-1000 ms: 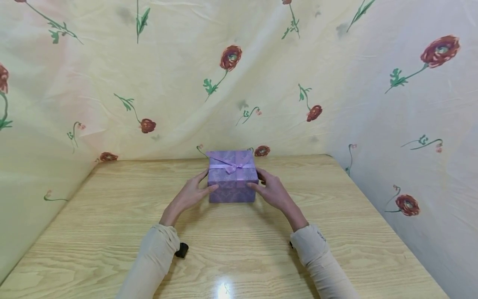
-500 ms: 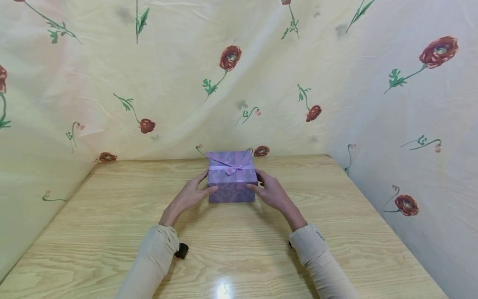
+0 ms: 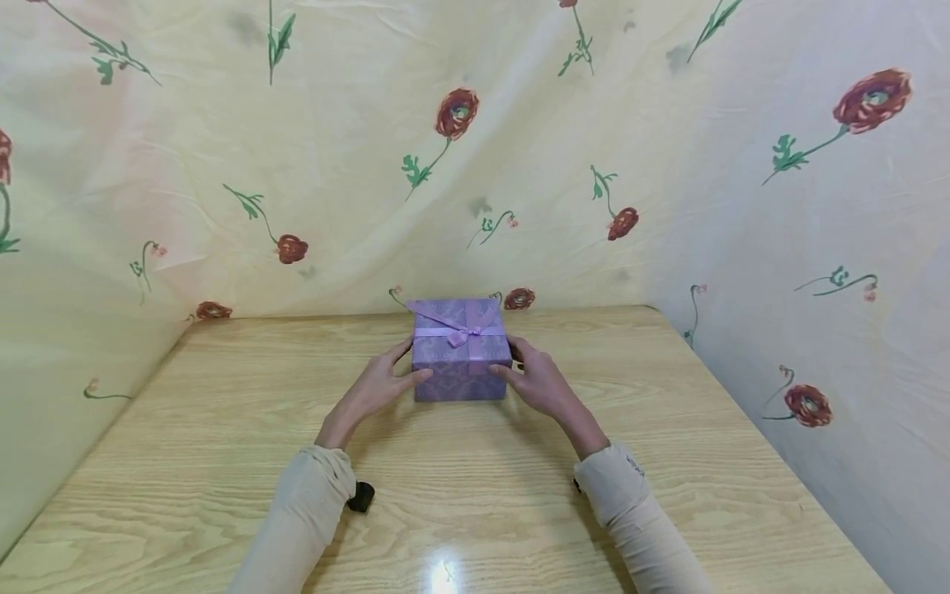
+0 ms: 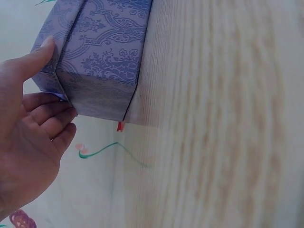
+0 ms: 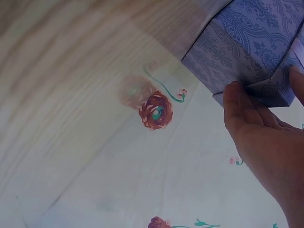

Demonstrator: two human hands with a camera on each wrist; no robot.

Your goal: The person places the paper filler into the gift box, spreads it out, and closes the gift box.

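Observation:
A purple patterned gift box (image 3: 460, 386) stands upright near the back of the table. Its lid (image 3: 438, 353) is on, with a lilac ribbon and bow (image 3: 463, 334) across the top. My left hand (image 3: 379, 384) grips the lid from the left, thumb on the front face and fingers at the side. From the right, my right hand (image 3: 540, 383) holds it the same way. In the left wrist view, fingertips (image 4: 69, 113) lie at the lid's lower edge. The right wrist view shows fingers (image 5: 232, 102) against the lid's side edge. The box's inside is hidden.
The wood-grain table (image 3: 460, 478) reaches back to a flower-printed cloth (image 3: 356, 165) hanging behind and at both sides. A small black object (image 3: 361, 497) shows beside the left cuff. Light glares at the table's front.
Both hands keep their hold on the lid, and the box stays where it was. Only a very slight shift of the view shows.

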